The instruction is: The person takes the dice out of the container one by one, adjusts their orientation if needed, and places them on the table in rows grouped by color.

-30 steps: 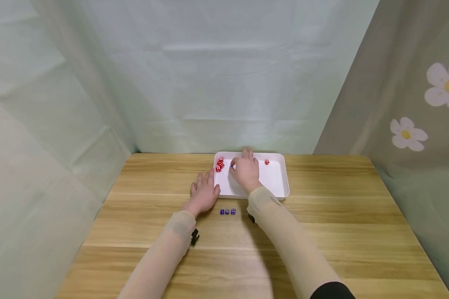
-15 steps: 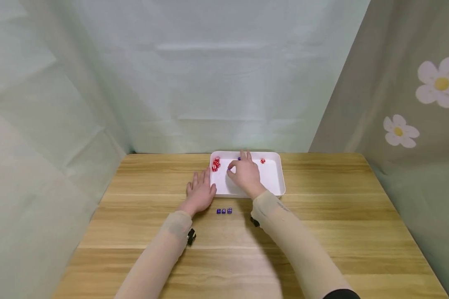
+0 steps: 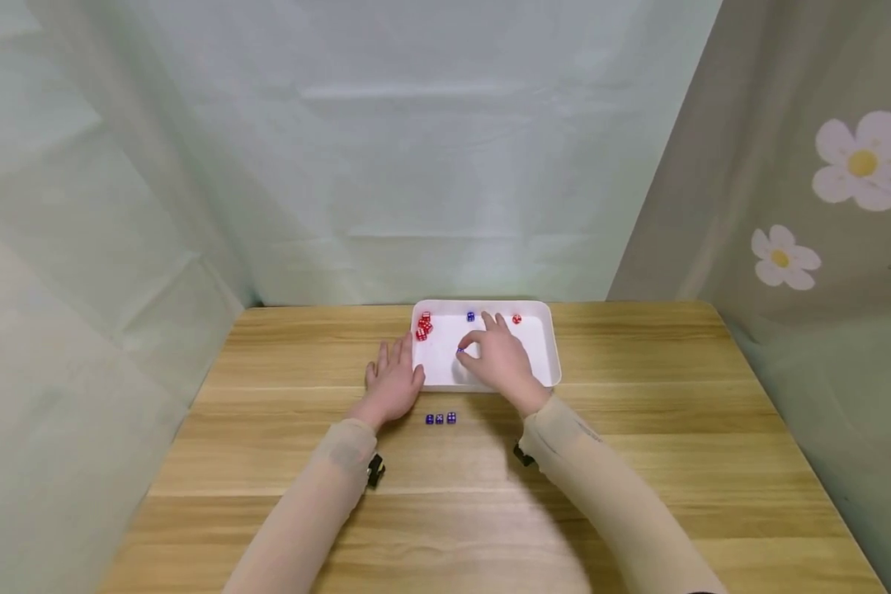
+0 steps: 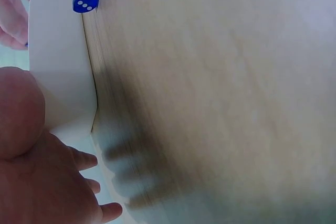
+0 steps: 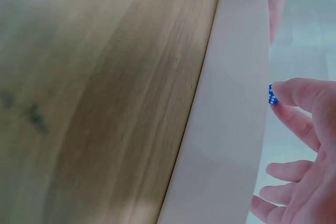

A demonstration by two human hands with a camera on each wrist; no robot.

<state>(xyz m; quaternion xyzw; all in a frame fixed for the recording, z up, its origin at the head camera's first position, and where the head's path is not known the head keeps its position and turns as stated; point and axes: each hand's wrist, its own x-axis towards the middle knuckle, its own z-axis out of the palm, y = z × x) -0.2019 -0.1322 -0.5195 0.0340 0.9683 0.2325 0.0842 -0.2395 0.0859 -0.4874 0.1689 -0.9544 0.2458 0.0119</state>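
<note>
Over the white tray (image 3: 520,373), my right hand (image 3: 501,356) pinches a blue die (image 5: 272,94) between thumb and forefinger, its other fingers spread. My left hand (image 3: 393,384) rests at the tray's left side with straight fingers, the fingertips and thumb at the rim. A second blue die (image 3: 471,317) lies at the back of the tray. Several red dice (image 3: 424,327) are bunched in its back left corner, and a lone red die (image 3: 516,318) sits toward the back right. In front of the tray, a row of three blue dice (image 3: 440,419) lies on the table.
The wooden table (image 3: 638,445) carries the tray near its back edge. Behind it hangs a pale curtain (image 3: 453,165), and a cloth with printed flowers (image 3: 783,258) hangs on the right. Both wrists wear small black devices (image 3: 375,469).
My right hand has moved toward the front of the tray with the pinched blue die, uncovering the blue die at the back. The left hand stays at the rim. The head view has shifted slightly.
</note>
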